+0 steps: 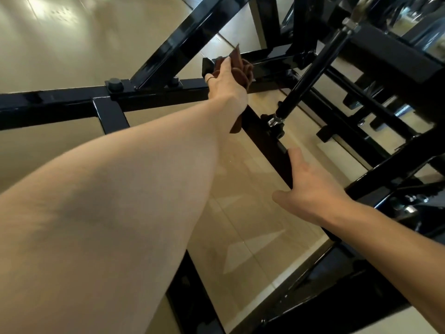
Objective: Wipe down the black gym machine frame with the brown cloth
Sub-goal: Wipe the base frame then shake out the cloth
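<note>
Head view: looks down through the black bars onto pale floor tiles (252, 237).
Cloth (240, 68): brown, bunched, upper centre of the frame, pressed on a short cross bar of the frame (48, 104); one tail hangs below the wrist.
Cloth handling: judged light, soft and limp; it will fold round edges and corners, and is best taken in a wad under the palm so no tail drags.
Cloth axis: crumpled, no clear long axis; one corner sticks up toward the top of the picture.
Left hand (226, 85): arm stretched from lower left; fingers curled round the cloth, holding it to the bar. A ring shows on one finger.
Right hand (310, 189): centre right, fingers fairly straight, resting on a bar that runs diagonally from centre to lower right; holds nothing.
Frame handling: judged heavy, rigid, glossy paint, likely slick; bolts and joints will catch the cloth.
Frame axis: the long bar at left crosses roughly level.
Strut (313, 75): black rod, slanting from upper right down to centre.
</note>
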A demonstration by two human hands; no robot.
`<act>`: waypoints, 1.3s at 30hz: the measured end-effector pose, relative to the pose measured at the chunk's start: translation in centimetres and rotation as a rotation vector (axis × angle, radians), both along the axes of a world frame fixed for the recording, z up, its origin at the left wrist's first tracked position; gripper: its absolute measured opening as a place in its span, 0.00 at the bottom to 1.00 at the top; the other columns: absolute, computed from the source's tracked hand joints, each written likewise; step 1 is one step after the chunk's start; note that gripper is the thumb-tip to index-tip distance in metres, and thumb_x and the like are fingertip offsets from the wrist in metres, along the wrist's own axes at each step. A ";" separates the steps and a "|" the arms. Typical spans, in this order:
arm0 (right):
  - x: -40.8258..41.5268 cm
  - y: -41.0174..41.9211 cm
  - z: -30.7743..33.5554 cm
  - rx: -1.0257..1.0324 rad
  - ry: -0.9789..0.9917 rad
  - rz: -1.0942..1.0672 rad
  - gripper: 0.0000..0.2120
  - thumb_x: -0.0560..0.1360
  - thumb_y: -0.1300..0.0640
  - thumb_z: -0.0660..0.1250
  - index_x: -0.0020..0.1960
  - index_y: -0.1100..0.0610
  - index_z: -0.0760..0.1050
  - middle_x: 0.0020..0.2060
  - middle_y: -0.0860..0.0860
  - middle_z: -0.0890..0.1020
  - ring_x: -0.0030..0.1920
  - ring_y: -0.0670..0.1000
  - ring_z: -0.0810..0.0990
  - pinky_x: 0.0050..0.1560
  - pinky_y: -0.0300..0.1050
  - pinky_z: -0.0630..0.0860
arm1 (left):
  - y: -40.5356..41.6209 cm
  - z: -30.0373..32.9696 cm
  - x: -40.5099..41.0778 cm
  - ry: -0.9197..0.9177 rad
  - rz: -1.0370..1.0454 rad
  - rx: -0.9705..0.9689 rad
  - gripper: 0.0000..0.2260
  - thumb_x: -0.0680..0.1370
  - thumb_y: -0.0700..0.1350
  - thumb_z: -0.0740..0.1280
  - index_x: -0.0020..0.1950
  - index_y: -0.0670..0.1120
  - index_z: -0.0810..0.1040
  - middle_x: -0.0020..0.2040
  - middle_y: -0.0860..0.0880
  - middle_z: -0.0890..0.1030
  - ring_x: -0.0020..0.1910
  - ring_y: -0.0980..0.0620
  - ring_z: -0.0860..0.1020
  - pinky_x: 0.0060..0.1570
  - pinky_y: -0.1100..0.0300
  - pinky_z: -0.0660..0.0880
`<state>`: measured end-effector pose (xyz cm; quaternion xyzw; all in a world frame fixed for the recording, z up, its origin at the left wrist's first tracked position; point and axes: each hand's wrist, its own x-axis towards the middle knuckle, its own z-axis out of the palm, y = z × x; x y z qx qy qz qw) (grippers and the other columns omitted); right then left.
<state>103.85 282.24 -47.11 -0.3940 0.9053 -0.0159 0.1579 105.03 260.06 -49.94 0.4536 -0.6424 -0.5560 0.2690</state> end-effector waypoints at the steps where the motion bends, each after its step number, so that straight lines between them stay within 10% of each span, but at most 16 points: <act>1: -0.1 0.1 -0.1 -0.002 0.007 0.005 0.39 0.76 0.54 0.73 0.77 0.47 0.52 0.42 0.46 0.69 0.40 0.46 0.73 0.31 0.38 0.65 | -0.7 -0.1 0.0 0.002 0.001 -0.001 0.37 0.81 0.38 0.68 0.83 0.58 0.53 0.80 0.44 0.56 0.73 0.42 0.68 0.74 0.45 0.67; 16: -0.4 -0.2 -1.3 -0.013 0.161 0.058 0.32 0.74 0.49 0.74 0.67 0.48 0.56 0.41 0.44 0.67 0.40 0.48 0.75 0.30 0.36 0.64 | 7.3 -2.6 -0.2 0.313 0.161 -0.023 0.27 0.83 0.39 0.64 0.78 0.61 0.65 0.76 0.47 0.61 0.65 0.49 0.70 0.73 0.45 0.68; 32: -1.0 0.2 -1.7 -0.024 0.136 0.094 0.34 0.75 0.50 0.72 0.70 0.47 0.52 0.53 0.47 0.74 0.46 0.49 0.79 0.41 0.42 0.76 | -3.9 -0.6 -0.9 0.056 0.086 0.023 0.37 0.82 0.40 0.67 0.83 0.59 0.49 0.78 0.43 0.59 0.71 0.42 0.70 0.73 0.44 0.68; 39: -0.4 -0.2 -1.4 0.029 0.151 0.057 0.31 0.75 0.51 0.71 0.68 0.49 0.54 0.48 0.48 0.73 0.39 0.48 0.77 0.30 0.38 0.67 | 1.6 -1.1 -0.4 0.057 0.058 -0.054 0.32 0.82 0.39 0.65 0.81 0.60 0.57 0.77 0.41 0.55 0.65 0.42 0.73 0.72 0.43 0.71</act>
